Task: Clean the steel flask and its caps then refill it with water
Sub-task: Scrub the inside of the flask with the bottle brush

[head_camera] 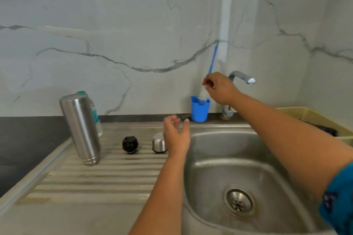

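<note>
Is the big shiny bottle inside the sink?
No, the steel flask stands upside down on the ribbed draining board to the left of the sink, beside the black cap and the steel cap.

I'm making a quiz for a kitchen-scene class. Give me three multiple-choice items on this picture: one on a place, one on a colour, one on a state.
1. Where does the steel flask stand?
A. in the sink basin
B. on the ribbed drainboard
C. in the yellow basket

2. What colour is the cup that the bottle brush stands in?
A. blue
B. red
C. white

3. What is the right hand doing?
A. turning the tap
B. resting in the basin
C. gripping the brush by the blue cup

Answers:
1 B, the flask stands upside down on the drainboard left of the sink.
2 A, the cup by the wall is blue.
3 C, its fingers close around the brush just above the cup; the left hand hangs open and empty near the steel cap.
</note>
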Tool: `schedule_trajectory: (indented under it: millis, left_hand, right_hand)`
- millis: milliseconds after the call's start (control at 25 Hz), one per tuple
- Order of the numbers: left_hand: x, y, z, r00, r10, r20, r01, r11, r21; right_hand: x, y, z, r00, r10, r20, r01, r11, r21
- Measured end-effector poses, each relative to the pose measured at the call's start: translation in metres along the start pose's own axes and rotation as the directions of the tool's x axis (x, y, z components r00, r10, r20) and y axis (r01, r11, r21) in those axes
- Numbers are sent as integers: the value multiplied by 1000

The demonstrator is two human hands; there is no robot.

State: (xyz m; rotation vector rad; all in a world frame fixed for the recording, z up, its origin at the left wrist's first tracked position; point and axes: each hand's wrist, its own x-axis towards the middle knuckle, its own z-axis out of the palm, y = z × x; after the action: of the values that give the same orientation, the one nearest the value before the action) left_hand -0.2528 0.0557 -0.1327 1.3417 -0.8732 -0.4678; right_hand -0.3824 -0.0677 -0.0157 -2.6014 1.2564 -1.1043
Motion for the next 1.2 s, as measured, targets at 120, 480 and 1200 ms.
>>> schedule_trajectory:
  millis: [120,480,1200]
  left_hand:
    - [-4,-40,16,985,58,160,-90,975,202]
    - [5,-69,17,951,230,205,-290,895,340]
    - [-5,-60,29,892,342,296,-436,826,357]
  right_hand:
    - [35,20,-20,990,-119,77,137,942,-305]
    - [125,17,-4,816,577,28,-537,739,407]
    - [132,8,-6,856,464,229,-513,707,487]
